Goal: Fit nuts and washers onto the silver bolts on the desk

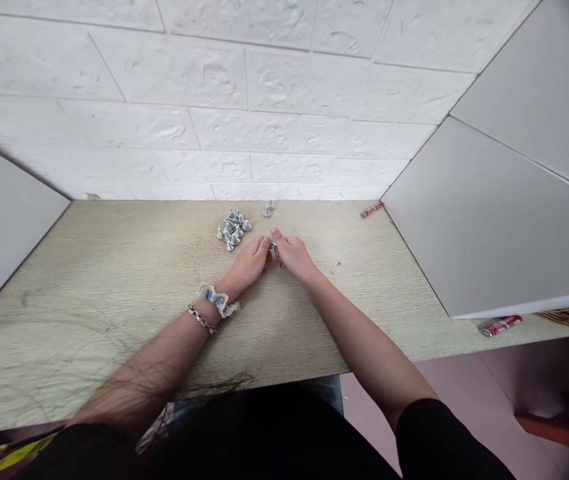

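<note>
Over the middle of the table, my left hand (248, 265) and my right hand (292, 255) meet, fingers closed around a small silver bolt (273, 245). Only a bit of shiny metal shows between the thumbs, so its far end and any nut on it are hidden. Just beyond my left hand lies a pile of several silver bolts (233, 228), some standing on their heads with washers or nuts around them. Two more bolts (268, 209) stand apart from the pile, near the wall and beyond the hands.
A white brick-patterned wall (274, 133) closes off the back of the wooden table (129, 267). Grey panels stand at the left (4, 220) and right (444, 220). One red battery (372, 210) lies in the back right corner, another battery (502, 326) by the front edge.
</note>
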The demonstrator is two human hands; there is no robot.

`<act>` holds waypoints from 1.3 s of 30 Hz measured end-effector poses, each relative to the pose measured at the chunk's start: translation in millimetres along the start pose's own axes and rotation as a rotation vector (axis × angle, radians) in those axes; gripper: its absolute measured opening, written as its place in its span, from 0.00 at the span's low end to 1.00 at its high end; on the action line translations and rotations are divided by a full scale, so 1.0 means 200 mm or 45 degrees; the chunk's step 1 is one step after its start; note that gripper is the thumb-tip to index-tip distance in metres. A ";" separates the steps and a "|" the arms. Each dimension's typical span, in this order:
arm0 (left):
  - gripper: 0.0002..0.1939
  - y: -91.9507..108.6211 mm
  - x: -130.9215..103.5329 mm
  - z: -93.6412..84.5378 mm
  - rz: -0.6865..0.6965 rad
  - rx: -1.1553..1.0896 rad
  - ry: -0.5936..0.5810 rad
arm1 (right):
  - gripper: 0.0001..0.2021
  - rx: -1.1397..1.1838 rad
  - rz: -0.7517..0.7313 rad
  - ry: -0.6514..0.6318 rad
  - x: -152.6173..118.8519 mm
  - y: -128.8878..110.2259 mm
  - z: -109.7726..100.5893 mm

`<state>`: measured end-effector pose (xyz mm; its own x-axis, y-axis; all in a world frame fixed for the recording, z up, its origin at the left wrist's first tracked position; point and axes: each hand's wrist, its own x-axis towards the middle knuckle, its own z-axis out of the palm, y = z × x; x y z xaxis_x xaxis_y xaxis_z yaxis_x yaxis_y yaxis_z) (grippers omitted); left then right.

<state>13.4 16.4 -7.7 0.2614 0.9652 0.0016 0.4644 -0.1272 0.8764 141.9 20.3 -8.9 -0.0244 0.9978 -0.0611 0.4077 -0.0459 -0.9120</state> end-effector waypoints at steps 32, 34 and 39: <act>0.20 0.02 0.01 -0.01 0.001 0.060 -0.020 | 0.08 0.136 0.040 -0.001 0.01 0.00 0.03; 0.20 0.02 0.00 -0.01 0.008 0.077 -0.019 | 0.08 0.103 0.006 0.011 0.00 0.00 0.03; 0.19 0.04 -0.01 0.00 0.033 0.143 -0.004 | 0.10 0.021 -0.068 0.017 -0.01 0.01 0.03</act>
<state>16.0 14.6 -0.2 0.2775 0.9605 0.0217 0.5494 -0.1772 0.8165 137.5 18.7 -12.0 -0.0337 0.9994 -0.0068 0.3909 0.0069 -0.9204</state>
